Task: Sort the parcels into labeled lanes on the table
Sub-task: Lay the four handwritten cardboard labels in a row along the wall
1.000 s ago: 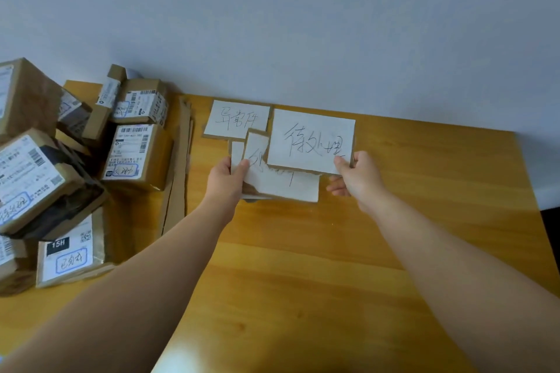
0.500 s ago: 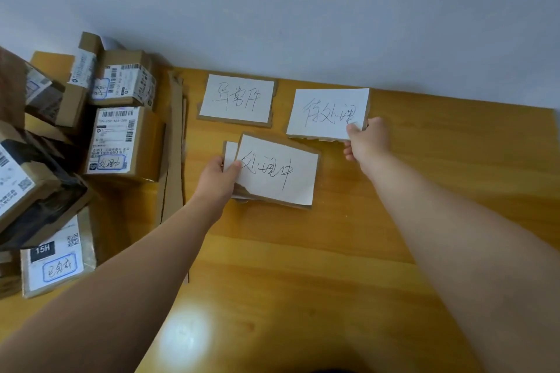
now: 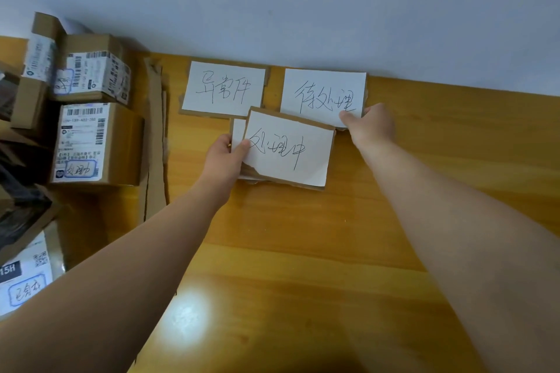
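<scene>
The left hand [image 3: 225, 157] is gripping a stack of label cards [image 3: 288, 150], with its thumb lying on the top one. The right hand [image 3: 369, 127] is pinching the corner of a second card [image 3: 324, 95] near the wall. A third card [image 3: 225, 89] is lying flat beside it. The parcels [image 3: 94, 142] are sitting piled at the left end of the worktop [image 3: 303, 251].

cards [image 3: 225, 89]: 4, three with writing, one mostly hidden under the near one | parcels [image 3: 97, 142]: at least 5, left, pile cut off | cardboard strips [image 3: 154, 130]: at least 2, overlapping | hands: 2, left hand [image 3: 224, 157], right hand [image 3: 371, 127] | table [image 3: 303, 251]: 1
</scene>
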